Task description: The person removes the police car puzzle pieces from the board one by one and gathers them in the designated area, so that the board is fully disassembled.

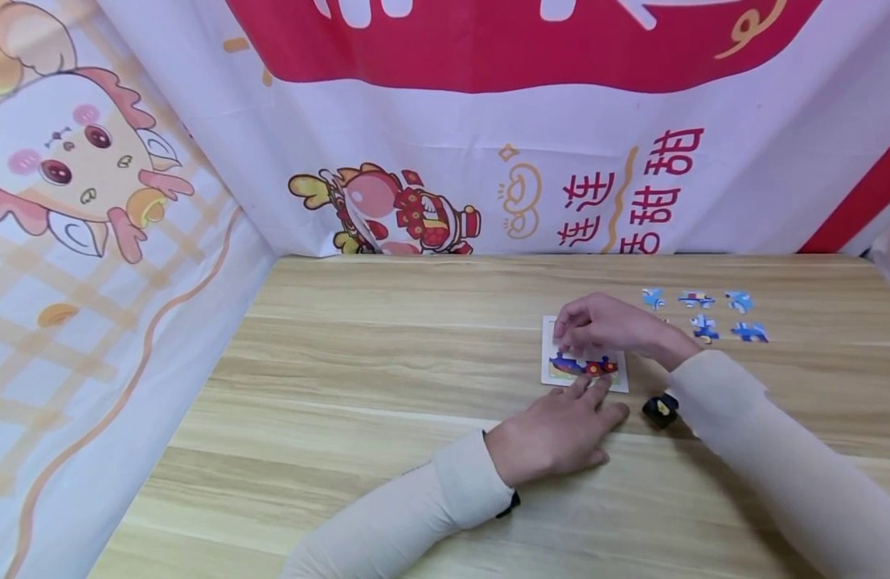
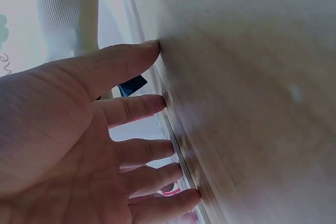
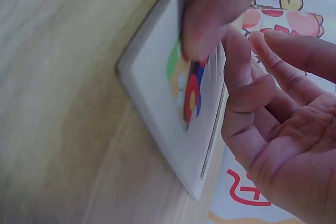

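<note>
A small jigsaw puzzle tray (image 1: 548, 374) with a white frame lies on the wooden table. Joined pieces (image 1: 592, 368) in blue, red and yellow fill its near part. My left hand (image 1: 556, 434) rests with spread, nearly straight fingers at the tray's near edge, the fingertips reaching onto it. Over the tray's far left part is my right hand (image 1: 600, 323), its fingers loosely bent. In the right wrist view that hand (image 3: 283, 124) shows nothing between its fingers, and a fingertip of the other hand (image 3: 202, 40) overlaps the coloured pieces.
Right of the tray, loose blue jigsaw pieces (image 1: 740, 301) lie in two rows, one partly hidden by the right wrist. A small black device (image 1: 660, 410) sits by the right cuff. Printed cloth (image 1: 416, 121) hangs along the table's back and left sides.
</note>
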Available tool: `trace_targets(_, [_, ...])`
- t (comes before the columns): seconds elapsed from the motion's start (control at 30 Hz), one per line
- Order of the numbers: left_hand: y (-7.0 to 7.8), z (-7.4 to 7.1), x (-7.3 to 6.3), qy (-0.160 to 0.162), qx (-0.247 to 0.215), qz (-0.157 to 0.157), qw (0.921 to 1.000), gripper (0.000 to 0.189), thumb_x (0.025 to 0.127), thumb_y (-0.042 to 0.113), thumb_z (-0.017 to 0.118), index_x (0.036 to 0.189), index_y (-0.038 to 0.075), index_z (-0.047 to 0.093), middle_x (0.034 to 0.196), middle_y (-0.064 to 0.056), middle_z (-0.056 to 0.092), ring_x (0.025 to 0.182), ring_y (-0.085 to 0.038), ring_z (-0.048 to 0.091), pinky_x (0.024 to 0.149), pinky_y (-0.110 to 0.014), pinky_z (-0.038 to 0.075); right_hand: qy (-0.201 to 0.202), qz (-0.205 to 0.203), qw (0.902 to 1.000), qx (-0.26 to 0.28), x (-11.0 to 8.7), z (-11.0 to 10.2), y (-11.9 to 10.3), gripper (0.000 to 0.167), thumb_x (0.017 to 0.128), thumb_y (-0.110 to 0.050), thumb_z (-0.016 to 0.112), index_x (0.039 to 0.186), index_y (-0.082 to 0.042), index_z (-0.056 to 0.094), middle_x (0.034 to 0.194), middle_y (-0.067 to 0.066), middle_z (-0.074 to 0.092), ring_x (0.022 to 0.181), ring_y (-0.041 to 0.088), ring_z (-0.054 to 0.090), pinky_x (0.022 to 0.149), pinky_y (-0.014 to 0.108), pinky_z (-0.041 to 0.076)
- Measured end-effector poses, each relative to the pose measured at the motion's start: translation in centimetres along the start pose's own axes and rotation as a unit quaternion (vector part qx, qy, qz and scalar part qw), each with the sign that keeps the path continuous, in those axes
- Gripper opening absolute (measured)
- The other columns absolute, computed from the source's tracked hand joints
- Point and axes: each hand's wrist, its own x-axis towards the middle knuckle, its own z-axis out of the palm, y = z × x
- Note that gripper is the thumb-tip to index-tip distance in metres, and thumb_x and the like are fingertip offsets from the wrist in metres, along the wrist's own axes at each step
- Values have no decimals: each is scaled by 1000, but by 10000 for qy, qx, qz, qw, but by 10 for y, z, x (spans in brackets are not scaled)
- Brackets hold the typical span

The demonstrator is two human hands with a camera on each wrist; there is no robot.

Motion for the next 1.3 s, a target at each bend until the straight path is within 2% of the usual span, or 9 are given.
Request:
trace_targets(0.17, [0, 0, -1, 60, 53, 5, 10000, 61, 103, 50, 62, 159, 33, 42, 175, -5, 24, 160, -27, 28, 121, -39, 41, -3, 48, 10000, 57, 3, 2, -3, 14, 103, -5, 59, 110, 2, 69, 100, 13, 77, 82, 20, 66, 66, 30, 53])
trace_targets(0.37, [0, 0, 1, -61, -101, -16, 9999, 63, 103, 50, 61, 160, 35, 39, 176, -4, 19, 161, -26, 24, 123, -39, 39, 22, 155, 9996, 223, 4, 5, -4, 16, 101, -4, 61, 112, 5, 69, 94, 12, 74, 78, 19, 65, 66, 28, 54])
trace_targets(0.53, [-1, 1, 2, -81, -148, -14, 9999, 63, 104, 50, 60, 161, 35, 39, 176, -3, 19, 162, -26, 23, 124, -40, 38, 30, 231, 9996, 136, 5, 7, -4, 19, 102, -3, 59, 115, 6, 70, 97, 13, 72, 81, 19, 66, 70, 29, 57])
trace_targets(0.7, [0, 1, 2, -44, -61, -30, 10000, 62, 104, 51, 60, 160, 36, 39, 176, -3, 20, 162, -25, 23, 123, -39, 39, -48, 359, 9993, 43, 6, 8, -5, 22, 103, -4, 58, 118, 5, 71, 96, 11, 71, 80, 18, 62, 69, 27, 55])
trace_targets(1.1, [-2, 1, 0, 61, 89, 59, 9999, 60, 104, 50, 60, 159, 32, 42, 174, -5, 25, 160, -27, 28, 119, -41, 44, -237, 333, 9991, -118, 6, 7, -9, 21, 103, -1, 57, 109, 7, 75, 90, 10, 73, 70, 15, 56, 62, 24, 48])
trace_targets(1.3, [-2, 1, -1, 53, 52, 83, 9999, 61, 104, 50, 60, 159, 32, 42, 174, -5, 24, 160, -27, 26, 119, -42, 44, -102, 416, 9981, -437, 6, 11, -14, 20, 102, -2, 57, 104, 6, 75, 86, 8, 72, 69, 13, 57, 60, 24, 49])
